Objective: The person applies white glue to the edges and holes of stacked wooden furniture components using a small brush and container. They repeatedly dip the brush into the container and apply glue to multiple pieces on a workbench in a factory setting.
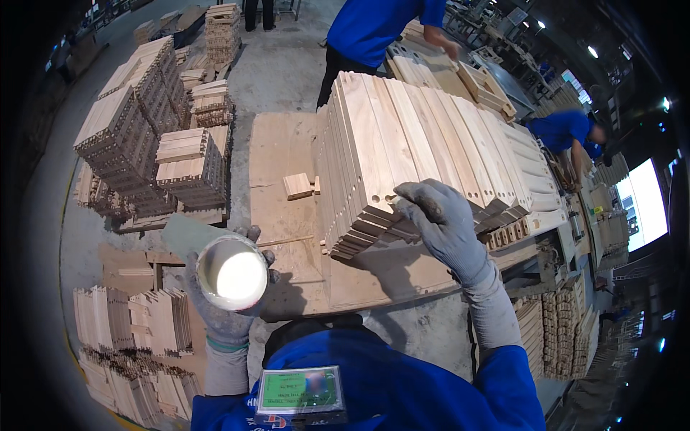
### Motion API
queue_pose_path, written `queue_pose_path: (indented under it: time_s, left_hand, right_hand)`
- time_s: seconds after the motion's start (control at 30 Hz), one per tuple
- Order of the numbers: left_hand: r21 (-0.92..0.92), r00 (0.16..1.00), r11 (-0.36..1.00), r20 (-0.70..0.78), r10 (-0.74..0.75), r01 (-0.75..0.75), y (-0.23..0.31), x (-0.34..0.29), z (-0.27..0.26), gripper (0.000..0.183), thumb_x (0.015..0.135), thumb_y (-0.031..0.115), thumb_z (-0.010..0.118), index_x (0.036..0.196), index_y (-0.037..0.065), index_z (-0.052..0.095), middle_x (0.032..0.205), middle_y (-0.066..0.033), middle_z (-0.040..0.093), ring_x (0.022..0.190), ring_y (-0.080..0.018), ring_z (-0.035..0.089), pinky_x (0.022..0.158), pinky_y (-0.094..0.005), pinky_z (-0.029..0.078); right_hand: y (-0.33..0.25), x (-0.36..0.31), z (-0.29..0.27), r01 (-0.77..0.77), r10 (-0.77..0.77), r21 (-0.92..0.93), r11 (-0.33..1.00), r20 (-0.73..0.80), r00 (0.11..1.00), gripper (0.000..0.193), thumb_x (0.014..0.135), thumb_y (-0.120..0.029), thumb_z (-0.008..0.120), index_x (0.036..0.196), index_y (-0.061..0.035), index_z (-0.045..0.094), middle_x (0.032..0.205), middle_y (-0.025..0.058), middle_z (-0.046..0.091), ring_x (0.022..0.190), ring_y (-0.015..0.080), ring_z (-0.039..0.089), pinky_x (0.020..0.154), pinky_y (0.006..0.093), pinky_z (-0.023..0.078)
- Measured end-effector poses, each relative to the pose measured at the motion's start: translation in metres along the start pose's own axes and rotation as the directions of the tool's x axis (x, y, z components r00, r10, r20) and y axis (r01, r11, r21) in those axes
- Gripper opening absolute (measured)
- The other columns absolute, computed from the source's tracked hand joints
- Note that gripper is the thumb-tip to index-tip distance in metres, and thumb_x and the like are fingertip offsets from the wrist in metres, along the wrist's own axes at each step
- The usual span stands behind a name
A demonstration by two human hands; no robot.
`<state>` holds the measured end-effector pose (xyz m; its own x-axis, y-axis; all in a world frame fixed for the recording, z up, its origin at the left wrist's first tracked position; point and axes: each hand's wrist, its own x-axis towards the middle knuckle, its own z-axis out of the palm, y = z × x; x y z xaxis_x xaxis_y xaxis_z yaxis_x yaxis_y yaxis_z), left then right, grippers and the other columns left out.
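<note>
My left hand [221, 320], in a grey glove, is wrapped round a round tub [204, 281] of white liquid [238, 273], held to the left of the workbench. A flat grey-green piece [188, 235] shows beside the tub; whether my hand holds it is unclear. My right hand [444, 221], gloved too, has its fingers bent together at the near corner of a big stack of pale wooden boards [424, 144]. Its fingertips are by the drilled holes in a board's end. Anything small between them is hidden.
A small wood block [297, 186] lies on the cardboard-covered bench [284, 136]. Wood stacks [129, 122] stand on the floor at left, and more boards [136, 320] lie near left. Two co-workers in blue [384, 32] work beyond the stack and at right.
</note>
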<state>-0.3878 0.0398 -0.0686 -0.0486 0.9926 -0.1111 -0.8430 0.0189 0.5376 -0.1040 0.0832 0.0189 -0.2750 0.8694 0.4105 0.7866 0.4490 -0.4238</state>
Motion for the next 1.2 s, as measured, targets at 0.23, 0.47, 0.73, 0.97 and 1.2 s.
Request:
queue_pose_path:
  time_s: [0.23,0.47,0.73,0.97,1.2]
  left_hand:
    - [0.100,0.996,0.993,-0.056,0.073,-0.067,0.005,0.009,-0.016,0.067,0.070,-0.003,0.073,0.124,-0.001,0.035,0.121,-0.0215,0.054,0.103,-0.0247,0.060,0.086,-0.0331,0.052]
    - [0.008,0.999,1.000,-0.027,-0.021,0.021,0.009,0.019,-0.018,0.070,0.068,0.000,0.076,0.125,-0.001,0.036,0.119,-0.0192,0.055,0.106,-0.0245,0.059,0.089,-0.0348,0.050]
    - [0.498,0.940,0.801,0.102,0.326,-0.332,-0.011,0.025,-0.037,0.072,0.067,-0.001,0.076,0.128,0.001,0.036,0.119,-0.0189,0.054,0.102,-0.0282,0.060,0.083,-0.0416,0.054]
    - [0.131,0.995,0.988,0.050,0.080,-0.086,-0.009,0.029,-0.039,0.057,0.081,0.001,0.064,0.130,0.007,0.035,0.130,-0.0263,0.046,0.103,-0.0333,0.059,0.081,-0.0419,0.055]
    - [0.695,0.894,0.592,0.169,0.415,-0.407,-0.019,0.027,-0.027,0.066,0.071,0.010,0.077,0.125,0.001,0.041,0.120,-0.0188,0.053,0.104,-0.0274,0.058,0.088,-0.0375,0.049]
  right_hand:
    - [0.005,0.006,0.007,0.015,-0.005,-0.077,0.997,0.126,0.992,0.018,0.080,-0.013,0.060,0.098,-0.0063,0.062,0.084,0.0112,0.059,0.080,0.0304,0.058,0.070,0.0391,0.045]
    - [0.002,0.003,0.002,-0.038,0.055,-0.141,0.989,0.118,0.991,0.015,0.082,-0.013,0.061,0.094,-0.0053,0.063,0.083,0.0118,0.060,0.079,0.0300,0.058,0.070,0.0388,0.045]
    - [-0.001,0.003,-0.027,-0.211,0.208,0.079,0.974,0.050,0.977,0.020,0.082,-0.018,0.064,0.091,0.0004,0.066,0.082,0.0128,0.062,0.071,0.0257,0.062,0.064,0.0336,0.048]
    - [0.017,-0.003,-0.011,-0.167,0.167,-0.011,0.986,0.071,0.983,0.017,0.083,-0.018,0.063,0.090,-0.0029,0.065,0.081,0.0119,0.062,0.075,0.0295,0.060,0.067,0.0369,0.046]
    - [0.022,-0.007,-0.015,-0.147,0.155,-0.122,0.982,0.061,0.986,0.016,0.082,-0.018,0.064,0.089,-0.0034,0.065,0.082,0.0118,0.062,0.075,0.0297,0.060,0.068,0.0374,0.046]
